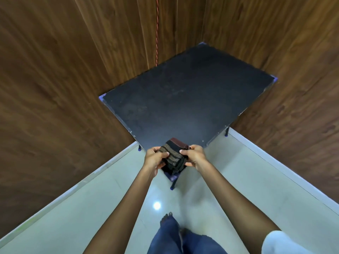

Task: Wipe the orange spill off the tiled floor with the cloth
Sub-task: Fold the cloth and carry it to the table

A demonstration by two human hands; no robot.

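Note:
A folded dark cloth (174, 153) with brown and black stripes is held over the near corner of a black table (183, 99). My left hand (155, 159) grips its left side, thumb on top. My right hand (194, 155) grips its right side the same way. The pale tiled floor (113, 198) spreads below my arms. No orange spill shows on the visible tiles.
Wood-panelled walls (55, 88) close in on the left and right, meeting behind the table. A thin orange cord (157, 33) hangs down the corner. Table legs with blue feet (172, 186) stand on the floor. My bare feet and jeans (176, 235) are at the bottom.

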